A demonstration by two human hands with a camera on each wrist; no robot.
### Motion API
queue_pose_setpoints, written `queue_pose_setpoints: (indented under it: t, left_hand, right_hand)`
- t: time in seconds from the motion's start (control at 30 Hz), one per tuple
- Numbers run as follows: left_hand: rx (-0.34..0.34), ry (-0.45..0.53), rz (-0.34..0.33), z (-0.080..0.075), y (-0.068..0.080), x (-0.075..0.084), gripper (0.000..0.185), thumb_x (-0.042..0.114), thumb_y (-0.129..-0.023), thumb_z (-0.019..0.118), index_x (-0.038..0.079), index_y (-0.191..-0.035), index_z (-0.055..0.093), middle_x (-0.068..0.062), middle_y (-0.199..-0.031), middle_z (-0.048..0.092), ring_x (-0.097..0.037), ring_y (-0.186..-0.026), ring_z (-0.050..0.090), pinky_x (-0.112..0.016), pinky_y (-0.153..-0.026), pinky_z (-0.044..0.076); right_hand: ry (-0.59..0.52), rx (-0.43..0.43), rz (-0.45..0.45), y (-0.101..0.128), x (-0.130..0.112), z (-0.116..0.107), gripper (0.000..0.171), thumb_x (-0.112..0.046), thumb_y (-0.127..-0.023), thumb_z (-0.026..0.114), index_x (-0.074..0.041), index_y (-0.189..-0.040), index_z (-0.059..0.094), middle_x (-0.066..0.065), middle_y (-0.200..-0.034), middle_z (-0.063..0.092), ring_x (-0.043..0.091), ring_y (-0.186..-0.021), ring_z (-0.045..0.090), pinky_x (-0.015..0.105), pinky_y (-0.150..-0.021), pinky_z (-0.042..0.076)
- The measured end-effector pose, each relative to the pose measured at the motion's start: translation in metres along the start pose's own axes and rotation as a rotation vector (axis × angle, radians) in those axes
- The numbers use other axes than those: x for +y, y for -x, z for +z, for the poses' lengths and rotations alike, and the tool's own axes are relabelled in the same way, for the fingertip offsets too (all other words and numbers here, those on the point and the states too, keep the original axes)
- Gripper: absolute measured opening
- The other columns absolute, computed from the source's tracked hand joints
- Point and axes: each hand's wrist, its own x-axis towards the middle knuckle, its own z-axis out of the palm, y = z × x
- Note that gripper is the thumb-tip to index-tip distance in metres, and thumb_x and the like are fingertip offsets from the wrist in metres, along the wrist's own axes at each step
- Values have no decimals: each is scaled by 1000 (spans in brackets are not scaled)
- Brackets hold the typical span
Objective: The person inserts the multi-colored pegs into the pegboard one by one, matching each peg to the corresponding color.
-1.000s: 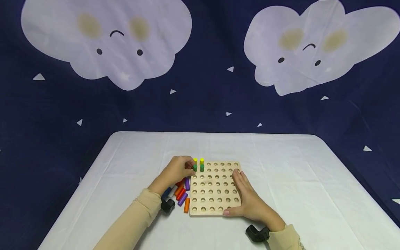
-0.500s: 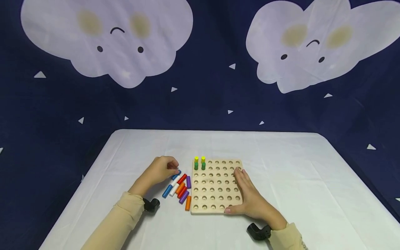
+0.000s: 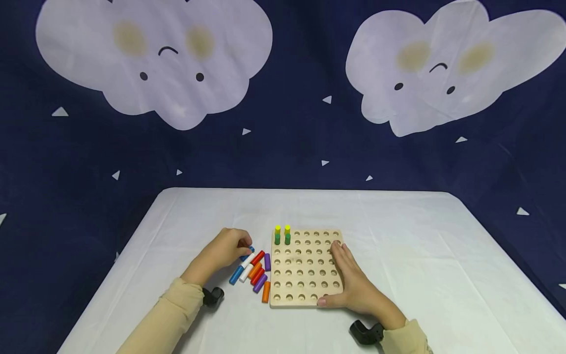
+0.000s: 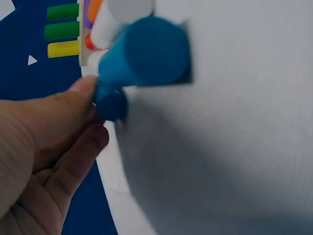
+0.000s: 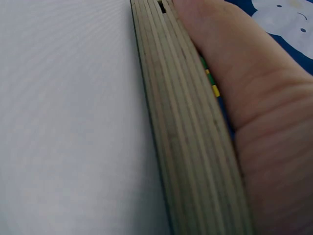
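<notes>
In the head view, my left hand pinches a blue peg between thumb and fingers at the far end of a loose pile. Beyond that grip, a second blue peg looms close in the left wrist view. My right hand rests spread on the right side of a wooden pegboard, thumb at the front edge, fingers lying along the right edge. Two yellow pegs and two green pegs stand upright in the board's far left corner.
Between left hand and board lie loose pegs: white, red, orange and purple. A white cloth covers the table. Behind it hangs a dark blue backdrop with clouds. Each wrist wears a black camera mount.
My left hand has moved from the upright green pegs leftward to the pile and now grips a blue peg there. The right hand stays on the board.
</notes>
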Motion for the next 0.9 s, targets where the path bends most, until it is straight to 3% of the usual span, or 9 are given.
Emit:
queue_pose_setpoints:
  t: [0.53, 0.9]
  left_hand:
    - [8, -171, 63, -8, 9, -7, 13, 8, -81, 80, 7, -85, 68, 1, -75, 64, -11, -71, 55, -31, -69, 50]
    - [42, -135, 99, -11, 8, -15, 13, 4, -78, 81, 8, -83, 70, 0, -77, 68, -10, -73, 59, -32, -70, 52]
  right_hand:
    - [-13, -1, -2, 1, 0, 0, 143, -61, -55, 88, -5, -159, 7, 13, -167, 3, 39, -154, -4, 65, -118, 7]
    - [-1, -1, -2, 1, 0, 1, 142, -62, -56, 87, -5, -159, 7, 14, -167, 3, 40, -154, -4, 65, -118, 7]
